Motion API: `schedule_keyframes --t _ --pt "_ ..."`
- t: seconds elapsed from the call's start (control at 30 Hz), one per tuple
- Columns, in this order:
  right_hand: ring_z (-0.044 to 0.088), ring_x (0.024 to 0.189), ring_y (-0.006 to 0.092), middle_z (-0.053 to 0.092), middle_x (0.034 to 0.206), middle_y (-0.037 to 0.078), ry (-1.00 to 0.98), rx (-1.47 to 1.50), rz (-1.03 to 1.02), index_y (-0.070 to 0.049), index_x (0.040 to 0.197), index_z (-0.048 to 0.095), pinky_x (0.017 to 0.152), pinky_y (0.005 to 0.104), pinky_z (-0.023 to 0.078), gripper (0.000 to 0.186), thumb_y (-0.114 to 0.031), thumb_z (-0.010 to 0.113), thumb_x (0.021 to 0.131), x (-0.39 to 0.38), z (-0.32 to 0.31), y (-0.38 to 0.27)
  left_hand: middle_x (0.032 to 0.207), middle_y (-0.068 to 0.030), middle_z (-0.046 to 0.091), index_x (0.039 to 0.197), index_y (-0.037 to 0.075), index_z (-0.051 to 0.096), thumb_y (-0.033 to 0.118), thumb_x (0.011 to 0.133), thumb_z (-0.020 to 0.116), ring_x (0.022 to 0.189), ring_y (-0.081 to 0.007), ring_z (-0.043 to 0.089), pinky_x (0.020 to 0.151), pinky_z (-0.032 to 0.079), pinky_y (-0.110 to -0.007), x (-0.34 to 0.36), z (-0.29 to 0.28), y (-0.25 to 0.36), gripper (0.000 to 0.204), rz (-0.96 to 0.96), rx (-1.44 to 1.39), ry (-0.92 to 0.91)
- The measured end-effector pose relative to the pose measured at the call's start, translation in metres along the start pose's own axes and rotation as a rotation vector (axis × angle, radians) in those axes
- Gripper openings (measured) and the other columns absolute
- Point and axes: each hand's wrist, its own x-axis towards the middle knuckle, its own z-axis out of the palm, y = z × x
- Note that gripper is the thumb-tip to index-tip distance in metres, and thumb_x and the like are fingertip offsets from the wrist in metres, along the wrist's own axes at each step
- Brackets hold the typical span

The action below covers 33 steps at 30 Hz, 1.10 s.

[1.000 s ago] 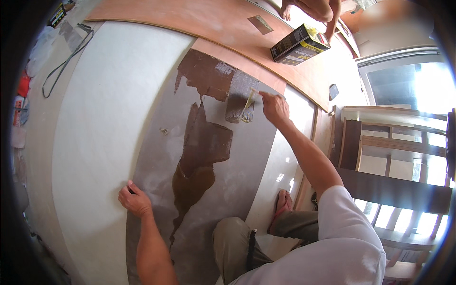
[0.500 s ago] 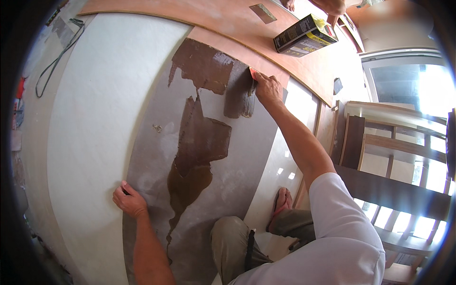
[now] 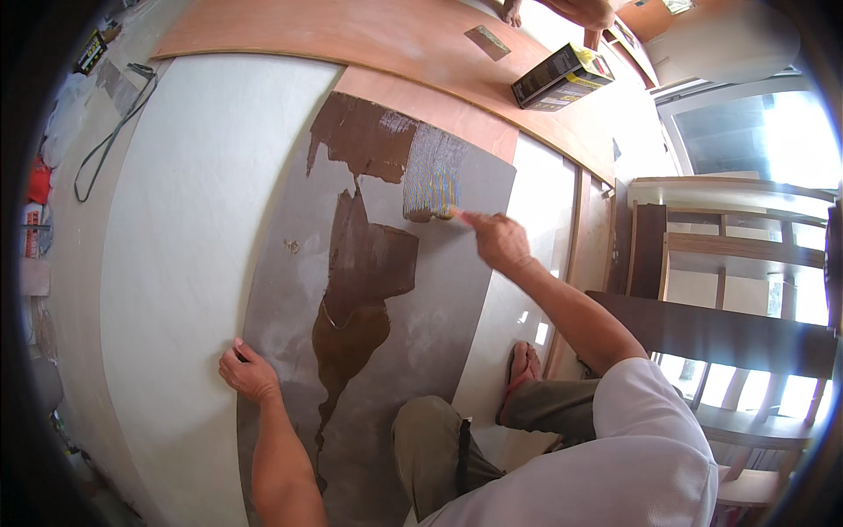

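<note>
A grey sheet (image 3: 448, 316) carries brown adhesive (image 3: 351, 123), spread in uneven patches with a darker puddle (image 3: 347, 342) lower down. My right hand (image 3: 500, 241) is closed on a small spreader (image 3: 451, 212) with a reddish upper part, its lower edge touching a combed, streaky band (image 3: 428, 176) of adhesive near the sheet's upper right. My left hand (image 3: 248, 371) has its fingers curled at the left edge of the sheet, gripping it; the fingertips are partly hidden.
Plywood (image 3: 290, 35) lies across the far side, bearing a black-and-yellow can (image 3: 562, 79) and a scraper plate (image 3: 487, 42); another person's bare limbs (image 3: 580, 13) are beyond. White panels (image 3: 167, 228), a cord (image 3: 114, 140), wooden shelving (image 3: 720, 246) and my sandalled foot (image 3: 522, 369) surround the sheet.
My right hand first went up to the sheet's top right, then came down toward me with the spreader, leaving fresh streaks. My left hand stayed at the edge.
</note>
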Motion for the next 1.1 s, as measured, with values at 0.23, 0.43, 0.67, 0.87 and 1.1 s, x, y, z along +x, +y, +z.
schedule_keyframes --t 0.23,0.43,0.67,0.87,1.1 --pt "0.07 0.091 0.0323 0.075 0.103 0.01 0.145 -0.059 0.139 -0.017 0.121 0.071 0.082 0.0447 0.055 0.033 -0.013 0.052 0.093 0.059 0.0 0.057 0.094 -0.0181 0.063 0.093 -0.002 0.063 0.035 0.102 0.057 0.096 -0.0393 0.057 0.087 0.046 -0.051 -0.002 0.004 0.007 0.039 -0.004 -0.036 -0.001" --pt "0.067 0.1 0.0311 0.073 0.117 0.007 0.208 -0.084 0.104 -0.017 0.125 0.067 0.091 0.0412 0.053 0.041 -0.009 0.051 0.088 0.103 0.023 0.059 0.096 -0.0185 0.064 0.094 -0.003 0.064 0.035 0.102 0.057 0.096 -0.0399 0.057 0.087 0.046 -0.051 -0.002 0.005 0.002 0.039 0.015 0.007 -0.013" --pt "0.067 0.1 0.03 0.07 0.125 0.001 0.202 -0.17 0.097 -0.015 0.128 0.066 0.092 0.0394 0.053 0.043 -0.009 0.053 0.087 0.112 0.041 0.042 0.094 -0.019 0.062 0.093 -0.003 0.063 0.033 0.102 0.058 0.096 -0.0398 0.057 0.088 0.045 -0.051 -0.002 0.005 -0.004 0.037 0.047 0.005 0.01" --pt "0.066 0.101 0.0316 0.064 0.136 0.0 0.13 -0.206 0.092 -0.015 0.134 0.061 0.09 0.0425 0.055 0.047 -0.009 0.053 0.088 0.12 0.047 0.043 0.092 -0.0188 0.062 0.093 -0.003 0.063 0.032 0.101 0.058 0.095 -0.0398 0.057 0.088 0.045 -0.051 -0.001 0.005 0.0 0.036 0.06 0.013 0.007" --pt "0.067 0.108 0.0315 0.071 0.116 0.012 -0.021 -0.134 -0.049 -0.012 0.12 0.064 0.086 0.0448 0.057 0.03 -0.02 0.052 0.093 0.107 0.025 0.021 0.092 -0.0189 0.063 0.094 -0.004 0.063 0.031 0.101 0.059 0.096 -0.0395 0.057 0.088 0.045 -0.051 -0.001 0.004 0.001 0.036 0.044 -0.009 0.015"
